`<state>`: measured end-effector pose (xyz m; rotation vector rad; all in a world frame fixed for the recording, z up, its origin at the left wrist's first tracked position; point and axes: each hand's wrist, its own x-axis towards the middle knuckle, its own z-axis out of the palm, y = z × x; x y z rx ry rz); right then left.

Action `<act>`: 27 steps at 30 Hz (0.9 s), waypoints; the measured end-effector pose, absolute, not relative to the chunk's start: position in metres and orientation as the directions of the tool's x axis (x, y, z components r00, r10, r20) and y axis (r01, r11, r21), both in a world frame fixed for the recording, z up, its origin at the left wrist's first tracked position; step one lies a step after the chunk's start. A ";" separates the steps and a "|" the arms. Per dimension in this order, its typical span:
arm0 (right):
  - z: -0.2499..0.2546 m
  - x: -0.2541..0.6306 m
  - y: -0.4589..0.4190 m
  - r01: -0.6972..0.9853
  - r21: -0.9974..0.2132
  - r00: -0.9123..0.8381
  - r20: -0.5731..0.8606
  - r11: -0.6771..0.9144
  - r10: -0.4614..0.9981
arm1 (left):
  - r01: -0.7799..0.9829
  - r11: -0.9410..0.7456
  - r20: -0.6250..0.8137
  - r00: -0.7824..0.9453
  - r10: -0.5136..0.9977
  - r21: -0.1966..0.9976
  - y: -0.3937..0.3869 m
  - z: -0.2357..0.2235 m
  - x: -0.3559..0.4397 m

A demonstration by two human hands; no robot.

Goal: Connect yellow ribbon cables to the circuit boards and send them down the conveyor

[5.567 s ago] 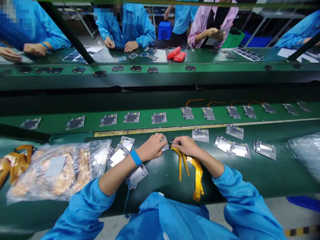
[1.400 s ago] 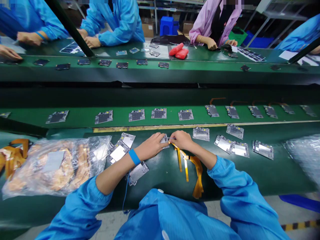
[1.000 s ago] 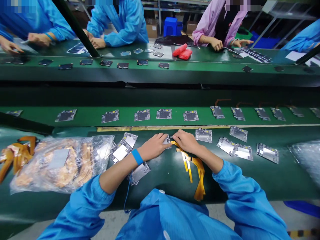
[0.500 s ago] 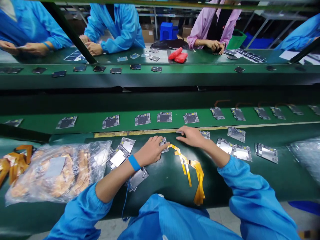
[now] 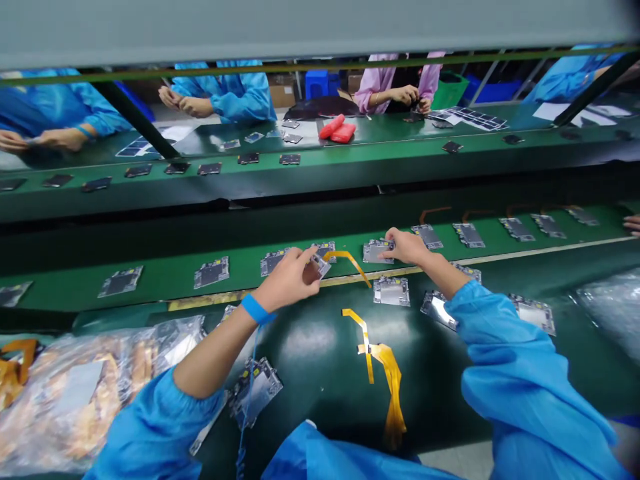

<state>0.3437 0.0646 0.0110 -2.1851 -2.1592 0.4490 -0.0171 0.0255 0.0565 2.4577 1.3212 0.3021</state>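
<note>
My left hand (image 5: 289,279) is closed on a small circuit board (image 5: 319,264) with an orange flex cable (image 5: 349,261) trailing from it to the right, held just above the near green belt (image 5: 165,287). My right hand (image 5: 406,245) reaches out over the belt, fingers pinched on another circuit board (image 5: 376,251) lying there. Loose orange flex cables (image 5: 381,363) lie on the dark table (image 5: 310,347) between my arms.
A row of boards (image 5: 213,272) rides the near belt. More boards (image 5: 391,291) lie on the table, one (image 5: 256,389) under my left arm. A plastic bag of parts (image 5: 85,387) sits left. People in blue and pink sleeves work at the far belt (image 5: 320,157); red items (image 5: 336,128) lie there.
My left hand lifted the board with its cable off the table toward the belt. My right hand let go of the cable and reached forward onto a board on the belt.
</note>
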 end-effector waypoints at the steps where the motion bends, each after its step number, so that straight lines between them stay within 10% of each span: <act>1: 0.011 0.350 0.060 0.956 -0.287 0.024 -0.146 -0.066 0.989 | 0.770 -0.484 0.011 0.528 0.849 0.415 0.038 0.059 -0.001; 7: 0.030 0.417 -0.008 0.734 -0.661 0.335 0.147 -0.159 0.931 | 0.821 -0.385 -0.073 0.454 0.888 0.423 0.094 0.069 0.110; 15: 0.048 0.520 -0.179 0.317 -0.905 0.864 0.152 -0.284 0.480 | 0.796 -0.600 -0.221 0.601 0.768 0.080 0.112 0.017 0.065; 21: 0.014 0.536 -0.272 0.179 -0.815 0.983 0.121 -0.551 0.140 | 0.723 -0.690 -0.215 0.679 0.702 0.029 0.134 -0.006 0.028; 27: 0.002 0.528 -0.300 0.183 -0.469 0.983 0.104 -0.864 0.152 | 0.750 -0.661 -0.260 0.640 0.723 0.011 0.129 0.006 0.045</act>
